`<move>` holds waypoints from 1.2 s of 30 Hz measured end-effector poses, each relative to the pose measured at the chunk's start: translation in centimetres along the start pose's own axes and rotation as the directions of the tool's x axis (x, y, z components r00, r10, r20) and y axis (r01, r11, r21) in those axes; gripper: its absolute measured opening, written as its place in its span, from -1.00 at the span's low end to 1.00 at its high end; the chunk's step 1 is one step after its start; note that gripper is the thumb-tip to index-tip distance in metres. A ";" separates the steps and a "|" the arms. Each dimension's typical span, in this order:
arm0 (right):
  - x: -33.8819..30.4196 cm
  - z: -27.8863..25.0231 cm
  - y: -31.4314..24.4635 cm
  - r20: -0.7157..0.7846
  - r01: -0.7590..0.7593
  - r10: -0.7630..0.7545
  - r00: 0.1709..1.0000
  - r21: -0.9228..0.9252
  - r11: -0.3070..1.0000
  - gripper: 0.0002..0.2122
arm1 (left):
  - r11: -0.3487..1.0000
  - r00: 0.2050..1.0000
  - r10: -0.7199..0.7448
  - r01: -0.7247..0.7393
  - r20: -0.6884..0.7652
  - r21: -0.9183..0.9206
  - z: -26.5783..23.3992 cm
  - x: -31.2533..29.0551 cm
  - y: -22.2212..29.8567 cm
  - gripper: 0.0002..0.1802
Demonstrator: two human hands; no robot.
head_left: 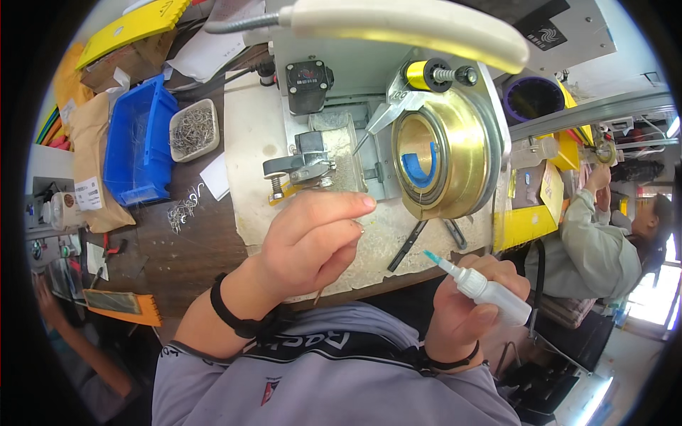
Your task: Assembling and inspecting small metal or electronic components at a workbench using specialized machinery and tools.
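Note:
In my right hand (469, 302) I hold a small white squeeze bottle (497, 297) with a narrow teal tip, tilted so the tip points up and left. My left hand (312, 238) is closed in a pinch in front of the machine, its index finger stretched along the top. A tiny glint shows at its fingertips, too small to name. Right of that hand stands a machine with a brass-coloured ring (455, 153), a blue curved insert (419, 169) inside it. A yellow thread spool (423, 74) sits above the ring.
Left of the machine are a white dish (194, 131) of small metal hooks, a loose pile of hooks (183, 211) and a blue bin (138, 142). A white lamp (412, 28) hangs across the top. Another person (597, 248) works at the right; an arm (82, 337) shows lower left.

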State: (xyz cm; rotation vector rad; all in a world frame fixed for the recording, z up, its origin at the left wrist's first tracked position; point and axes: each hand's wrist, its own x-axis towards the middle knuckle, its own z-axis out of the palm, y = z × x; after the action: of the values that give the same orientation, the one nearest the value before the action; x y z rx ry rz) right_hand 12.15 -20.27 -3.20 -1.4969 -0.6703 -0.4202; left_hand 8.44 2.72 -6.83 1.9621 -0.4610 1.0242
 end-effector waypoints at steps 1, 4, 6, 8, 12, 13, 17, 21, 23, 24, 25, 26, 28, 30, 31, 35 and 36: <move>0.1 -0.2 0.1 -0.004 0.008 -0.008 1.000 0.002 1.000 -0.60 | 0.999 0.999 -0.037 0.037 -0.008 0.010 0.0 0.0 0.1 -0.70; 0.5 -1.5 0.7 -0.085 0.010 0.008 0.996 0.209 0.978 -0.67 | 0.997 0.997 -0.076 0.077 -0.030 0.028 0.1 0.0 0.3 -0.72; 1.1 -3.0 1.2 -0.193 0.053 -0.016 0.981 0.186 0.981 -0.66 | 0.997 0.996 -0.073 0.075 -0.043 0.026 0.3 0.2 0.3 -0.73; 2.0 -4.8 1.6 -0.322 0.098 -0.053 0.945 0.125 0.987 -0.67 | 0.995 0.995 -0.096 0.097 -0.028 0.015 0.2 0.3 0.4 -0.75; 7.9 -8.7 1.8 -0.388 -0.028 0.078 0.918 0.132 0.991 -0.84 | 0.994 0.997 -0.079 0.078 0.006 0.074 -0.2 0.0 0.3 -0.80; 9.7 -10.5 2.5 -0.398 -0.070 0.097 0.912 0.081 0.994 -0.85 | 0.993 0.996 -0.087 0.085 0.016 0.075 -0.3 -0.2 0.5 -0.83; 16.4 -14.5 5.2 -0.359 -0.241 0.115 0.926 -0.329 0.913 -0.80 | 0.996 1.000 -0.021 0.019 0.023 0.091 -0.7 -0.1 0.8 -0.83; 19.7 -14.5 5.2 -0.297 -0.267 0.132 0.946 -0.476 0.838 -0.76 | 0.994 1.000 0.009 -0.011 0.019 0.108 -0.3 0.0 0.7 -0.81; 20.4 -14.8 5.9 -0.282 -0.265 0.121 0.952 -0.556 0.788 -0.74 | 0.994 1.000 0.000 -0.003 0.023 0.112 -0.3 0.2 0.8 -0.82; 20.7 -14.8 6.4 -0.242 -0.274 0.159 0.957 -0.582 0.766 -0.73 | 0.993 1.000 0.012 -0.015 0.021 0.115 -0.2 0.2 0.8 -0.82; 20.8 -14.8 6.8 -0.202 -0.281 0.198 0.959 -0.608 0.743 -0.72 | 0.995 1.000 0.012 -0.014 0.023 0.097 -0.1 0.1 0.7 -0.82; 20.7 -14.8 7.2 -0.167 -0.227 0.154 0.974 -0.669 0.708 -0.72 | 0.997 1.000 0.012 -0.014 0.026 0.079 -0.1 0.1 0.7 -0.82; 20.4 -14.3 7.5 -0.140 -0.232 0.189 0.972 -0.690 0.686 -0.71 | 0.997 0.999 0.023 -0.025 0.023 0.079 -0.2 0.3 1.1 -0.82; 20.3 -14.6 8.2 -0.097 -0.275 0.303 0.948 -0.729 0.627 -0.66 | 0.997 0.999 0.028 -0.030 0.021 0.075 -0.2 0.6 1.3 -0.82; 20.3 -14.6 9.0 -0.109 -0.303 0.342 0.933 -0.748 0.590 -0.64 | 0.997 0.999 0.029 -0.030 0.021 0.076 -0.3 0.7 1.3 -0.82; 19.1 -14.2 8.9 -0.147 -0.303 0.328 0.933 -0.813 0.498 -0.47 | 0.997 1.000 0.027 -0.028 0.014 0.077 -0.4 0.5 1.2 -0.81; 18.6 -14.0 9.2 -0.196 -0.283 0.220 0.956 -0.820 0.498 -0.36 | 0.995 0.999 0.030 -0.031 0.012 0.091 -0.5 0.3 1.2 -0.81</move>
State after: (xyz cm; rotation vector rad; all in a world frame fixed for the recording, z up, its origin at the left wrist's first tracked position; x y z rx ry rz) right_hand 34.07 -30.84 2.38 -2.4712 -0.1318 -0.6076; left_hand 7.66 2.48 -5.83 2.0481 -0.4583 1.0708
